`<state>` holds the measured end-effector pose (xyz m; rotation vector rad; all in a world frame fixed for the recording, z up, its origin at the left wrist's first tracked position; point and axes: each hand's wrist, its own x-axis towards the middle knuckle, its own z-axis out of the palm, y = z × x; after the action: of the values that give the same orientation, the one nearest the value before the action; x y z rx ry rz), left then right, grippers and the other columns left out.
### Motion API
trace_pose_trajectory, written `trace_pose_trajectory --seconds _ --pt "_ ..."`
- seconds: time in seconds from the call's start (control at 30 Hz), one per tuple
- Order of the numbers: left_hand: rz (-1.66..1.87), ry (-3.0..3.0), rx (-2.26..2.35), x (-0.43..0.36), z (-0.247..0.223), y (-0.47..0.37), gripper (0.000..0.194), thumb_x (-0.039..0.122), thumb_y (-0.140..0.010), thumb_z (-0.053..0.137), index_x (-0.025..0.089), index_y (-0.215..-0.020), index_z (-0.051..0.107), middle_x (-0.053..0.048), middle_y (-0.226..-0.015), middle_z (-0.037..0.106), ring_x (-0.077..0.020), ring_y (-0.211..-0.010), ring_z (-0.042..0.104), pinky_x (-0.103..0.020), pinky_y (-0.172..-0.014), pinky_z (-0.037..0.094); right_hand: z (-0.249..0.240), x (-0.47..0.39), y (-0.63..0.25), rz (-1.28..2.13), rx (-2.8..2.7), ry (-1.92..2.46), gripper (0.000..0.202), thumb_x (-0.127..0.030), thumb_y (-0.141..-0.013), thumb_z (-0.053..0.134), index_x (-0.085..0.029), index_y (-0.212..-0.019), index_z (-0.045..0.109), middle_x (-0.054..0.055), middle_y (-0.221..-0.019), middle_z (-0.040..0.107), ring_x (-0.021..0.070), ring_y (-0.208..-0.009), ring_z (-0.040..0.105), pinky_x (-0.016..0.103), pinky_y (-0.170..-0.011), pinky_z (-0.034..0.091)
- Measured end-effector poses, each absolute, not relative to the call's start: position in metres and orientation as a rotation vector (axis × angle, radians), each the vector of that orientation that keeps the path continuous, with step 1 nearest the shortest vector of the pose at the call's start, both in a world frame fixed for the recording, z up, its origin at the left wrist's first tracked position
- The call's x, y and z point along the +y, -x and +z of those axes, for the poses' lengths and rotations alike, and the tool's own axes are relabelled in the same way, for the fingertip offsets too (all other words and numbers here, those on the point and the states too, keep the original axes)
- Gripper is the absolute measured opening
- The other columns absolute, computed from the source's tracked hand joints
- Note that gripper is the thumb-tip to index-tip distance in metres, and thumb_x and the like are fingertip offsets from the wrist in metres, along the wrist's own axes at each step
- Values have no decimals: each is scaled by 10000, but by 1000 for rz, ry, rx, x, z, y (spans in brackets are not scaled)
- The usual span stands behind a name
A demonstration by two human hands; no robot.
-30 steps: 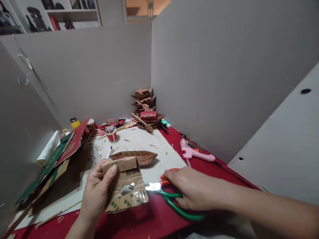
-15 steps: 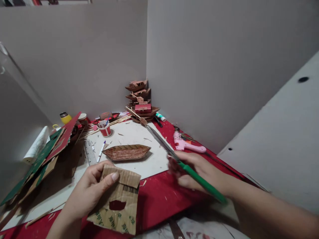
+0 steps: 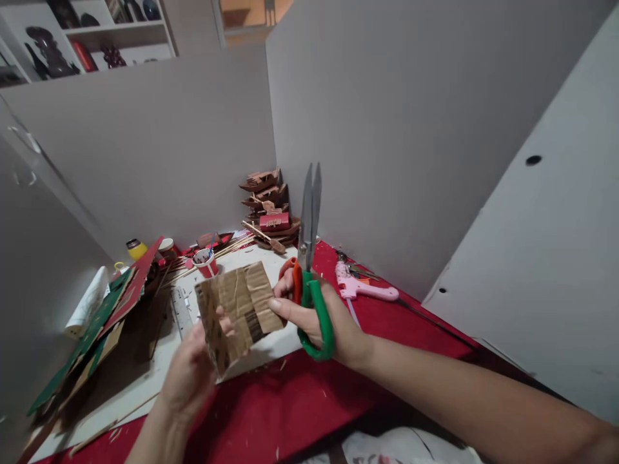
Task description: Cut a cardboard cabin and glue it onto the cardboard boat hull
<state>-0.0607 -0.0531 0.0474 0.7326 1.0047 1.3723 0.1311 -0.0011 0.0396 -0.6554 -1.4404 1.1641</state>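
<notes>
A creased brown cardboard piece [image 3: 240,306] with a hole is held up between both hands. My left hand [image 3: 186,370] supports it at the left side; most fingers are behind it, and a fingertip shows at the hole. With thumb and fingers my right hand [image 3: 338,325] pinches the cardboard's right edge. That same hand also keeps hold of scissors [image 3: 309,222], whose blades point upward, slightly apart. One scissor handle is green, the other orange. The cardboard hides the small brown boat on the white board [image 3: 273,348].
Brown model boats [image 3: 265,200] are stacked in the far corner. On the right lies a pink glue gun [image 3: 365,289]. A red-and-white paper cup [image 3: 206,263] stands behind the cardboard. Leaning cardboard sheets [image 3: 106,316] and a ruler [image 3: 181,312] are on the left.
The cardboard has been raised and turned. My right hand has moved left to grip its edge, with the scissors now pointing up. The view has tilted upward, showing shelves.
</notes>
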Motion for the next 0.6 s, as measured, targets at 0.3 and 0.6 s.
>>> trace_pose_trajectory --seconds 0.3,0.6 --pt "1453 -965 1101 -52 33 18 239 312 -778 749 142 -946 733 -70 -894 738 -162 -714 681 -262 -626 571 31 -6 -125 1244 -1413 647 385 -453 -760 726 -211 -823 433 -41 -743 484 112 -641 483 244 -615 453" --pt "1592 -1011 1090 -44 61 37 219 332 -752 763 122 -752 701 -26 -675 678 -131 -534 608 -242 -508 520 21 -28 -202 1157 -2141 813 599 -772 -837 381 -198 -967 497 29 -794 552 167 -700 502 274 -645 457"
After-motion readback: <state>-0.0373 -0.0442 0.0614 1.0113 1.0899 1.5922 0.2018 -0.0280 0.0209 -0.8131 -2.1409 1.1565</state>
